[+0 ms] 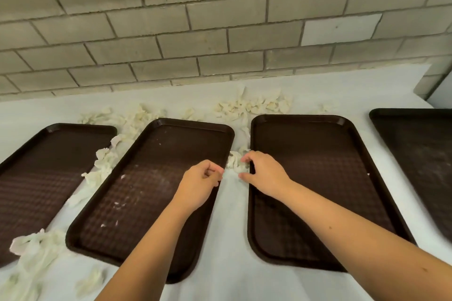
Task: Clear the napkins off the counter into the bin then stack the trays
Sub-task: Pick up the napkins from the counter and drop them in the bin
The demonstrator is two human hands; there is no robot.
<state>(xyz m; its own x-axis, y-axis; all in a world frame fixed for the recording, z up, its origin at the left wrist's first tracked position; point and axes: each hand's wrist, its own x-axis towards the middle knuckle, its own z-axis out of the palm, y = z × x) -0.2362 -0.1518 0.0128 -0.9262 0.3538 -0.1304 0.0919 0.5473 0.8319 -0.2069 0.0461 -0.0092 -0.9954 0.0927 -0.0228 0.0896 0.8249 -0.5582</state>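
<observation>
Napkin point(233, 161) in fingers point(245, 159) of right hand point(265, 175)

We seem to be in a canteen or food-service kitchen. Four identical dark brown serving trays point(151, 178) lie in a row on a white counter point(232, 239), one under the left hand point(201, 179), one under the right hand point(265, 173), and one further out on either side. Beyond the hands, crumpled napkins point(252, 105) litter the counter before a grey block wall point(220, 19).

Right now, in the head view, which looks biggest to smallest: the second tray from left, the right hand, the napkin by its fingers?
1. second tray from left
2. right hand
3. napkin, partly hidden
</observation>
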